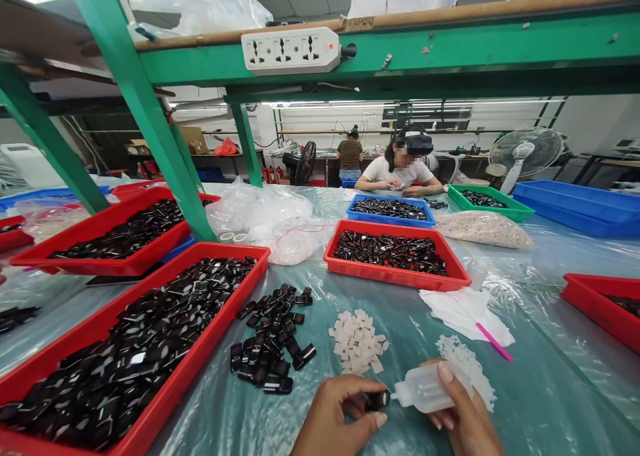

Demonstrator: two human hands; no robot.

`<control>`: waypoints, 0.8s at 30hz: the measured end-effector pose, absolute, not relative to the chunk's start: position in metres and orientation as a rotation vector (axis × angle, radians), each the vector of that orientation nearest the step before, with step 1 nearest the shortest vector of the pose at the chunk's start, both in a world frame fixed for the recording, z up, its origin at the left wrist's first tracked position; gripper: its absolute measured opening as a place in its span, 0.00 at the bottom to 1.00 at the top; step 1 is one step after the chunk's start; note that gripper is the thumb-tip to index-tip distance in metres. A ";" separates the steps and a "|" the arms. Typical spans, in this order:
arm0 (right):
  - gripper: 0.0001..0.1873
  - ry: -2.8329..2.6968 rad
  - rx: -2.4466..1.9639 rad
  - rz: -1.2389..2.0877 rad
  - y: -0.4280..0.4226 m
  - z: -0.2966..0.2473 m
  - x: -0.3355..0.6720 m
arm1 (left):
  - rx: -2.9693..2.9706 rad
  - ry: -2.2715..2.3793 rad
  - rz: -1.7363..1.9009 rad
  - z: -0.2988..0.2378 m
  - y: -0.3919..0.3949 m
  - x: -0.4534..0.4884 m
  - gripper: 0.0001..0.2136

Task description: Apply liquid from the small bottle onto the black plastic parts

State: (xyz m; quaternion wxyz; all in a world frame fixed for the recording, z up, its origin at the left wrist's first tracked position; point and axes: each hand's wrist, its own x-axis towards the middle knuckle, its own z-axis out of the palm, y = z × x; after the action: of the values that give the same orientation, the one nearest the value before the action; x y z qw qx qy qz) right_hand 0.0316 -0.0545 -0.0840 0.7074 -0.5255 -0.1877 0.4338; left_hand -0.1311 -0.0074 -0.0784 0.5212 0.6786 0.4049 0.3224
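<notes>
Left hand [336, 416] pinches black part [376, 400]; right hand [463, 416] (tilted) grips squeeze bottle [424, 389]

- The left hand [334, 419] and right hand [463, 416] are running off the bottom edge, wrists unseen.
- Fingers are covering most of the small black part [376, 400] beside the squeeze bottle [425, 388].
- The nearest red tray [197, 366], left of the bottle, is being cropped at the corner.

I sit at a long table [550, 389] covered in clear plastic sheeting, under a green metal shelf frame [450, 49] carrying a white power strip [291, 50], with strip lights [350, 104], workbenches [325, 153] and a white standing fan [525, 151] behind.
</notes>
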 end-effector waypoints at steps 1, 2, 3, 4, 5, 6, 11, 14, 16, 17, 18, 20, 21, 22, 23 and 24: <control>0.26 -0.446 -1.193 0.941 -0.055 -0.084 0.032 | 1.642 0.975 0.776 -0.079 -0.007 -0.131 0.12; 0.26 -0.478 -1.221 0.920 -0.056 -0.084 0.032 | 1.657 0.982 0.778 -0.079 -0.007 -0.132 0.12; 0.26 -0.514 -1.251 0.897 -0.056 -0.084 0.032 | 1.674 0.986 0.774 -0.079 -0.007 -0.132 0.12; 0.26 -0.553 -1.283 0.872 -0.057 -0.083 0.032 | 1.690 0.986 0.764 -0.079 -0.006 -0.132 0.12; 0.27 -0.593 -1.316 0.843 -0.058 -0.081 0.031 | 1.705 0.982 0.754 -0.079 -0.005 -0.132 0.12; 0.26 -0.633 -1.346 0.807 -0.060 -0.079 0.031 | 1.721 0.972 0.735 -0.079 -0.005 -0.132 0.12; 0.25 -0.767 -1.409 0.627 -0.066 -0.072 0.029 | 1.725 0.960 0.715 -0.081 -0.005 -0.132 0.12; 0.23 -0.801 -1.414 0.557 -0.068 -0.071 0.029 | 1.709 0.987 0.759 -0.085 -0.007 -0.132 0.12; 0.22 -0.810 -1.408 0.528 -0.068 -0.071 0.029 | 1.701 0.975 0.756 -0.086 -0.008 -0.132 0.12; 0.21 -0.813 -1.403 0.518 -0.069 -0.071 0.029 | 1.699 0.964 0.754 -0.086 -0.008 -0.132 0.12; 0.21 -0.815 -1.399 0.512 -0.069 -0.070 0.029 | 1.697 0.959 0.756 -0.087 -0.008 -0.132 0.12; 0.20 -0.819 -1.396 0.504 -0.070 -0.070 0.029 | 1.695 0.966 0.770 -0.087 -0.008 -0.132 0.12; 0.20 -0.822 -1.395 0.505 -0.070 -0.069 0.028 | 1.697 0.969 0.768 -0.087 -0.008 -0.132 0.12; 0.19 -0.826 -1.393 0.507 -0.070 -0.069 0.028 | 1.701 0.967 0.760 -0.087 -0.007 -0.132 0.12; 0.19 -0.829 -1.391 0.513 -0.070 -0.069 0.028 | 1.711 0.958 0.740 -0.086 -0.007 -0.132 0.12; 0.20 -0.833 -1.389 0.519 -0.070 -0.069 0.028 | 1.725 0.943 0.709 -0.084 -0.006 -0.132 0.13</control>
State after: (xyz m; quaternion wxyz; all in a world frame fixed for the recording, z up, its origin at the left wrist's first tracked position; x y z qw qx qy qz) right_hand 0.0284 -0.0704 -0.0695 0.6598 -0.6136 -0.3680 0.2295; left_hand -0.1324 -0.0060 -0.0842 0.5020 0.7138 0.3902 0.2936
